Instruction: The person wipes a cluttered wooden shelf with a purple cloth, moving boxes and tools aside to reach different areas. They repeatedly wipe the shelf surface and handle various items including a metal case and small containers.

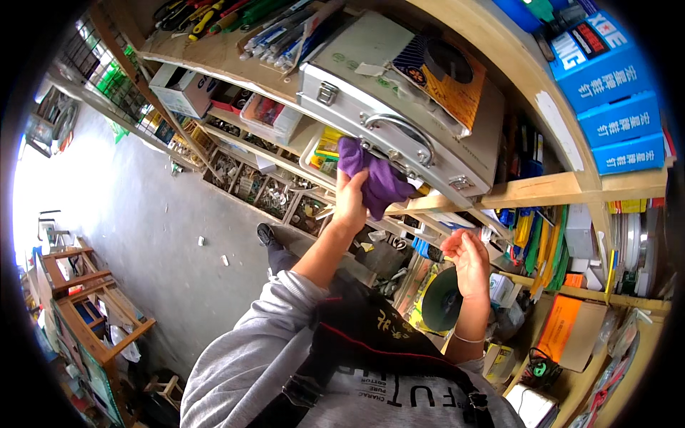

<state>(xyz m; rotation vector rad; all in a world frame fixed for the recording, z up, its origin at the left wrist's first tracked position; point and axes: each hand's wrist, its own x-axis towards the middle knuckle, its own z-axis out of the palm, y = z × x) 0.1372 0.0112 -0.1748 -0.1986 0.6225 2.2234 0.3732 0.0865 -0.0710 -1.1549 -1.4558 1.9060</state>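
My left hand [351, 202] grips a crumpled purple cloth [376, 182]. The cloth lies against the front lower edge of a silver aluminium case [342, 109], below its chrome carrying handle [401, 128]. This case rests on a wooden shelf, with latches on its front side. My right hand [470, 262] is raised in front of the lower shelves, bare and holding nothing, its fingers loosely bent. Flat on the case lid is an orange-and-blue packet [444, 93] with a dark round disc [448, 61] on top.
Pens [283, 40] and tools with yellow handles [206, 21] share the case's shelf. Below are divided wooden bins [275, 198] of small hardware. Blue printed boxes [615, 112] are stacked at the right. Wooden furniture [101, 305] stands across the concrete floor [176, 241].
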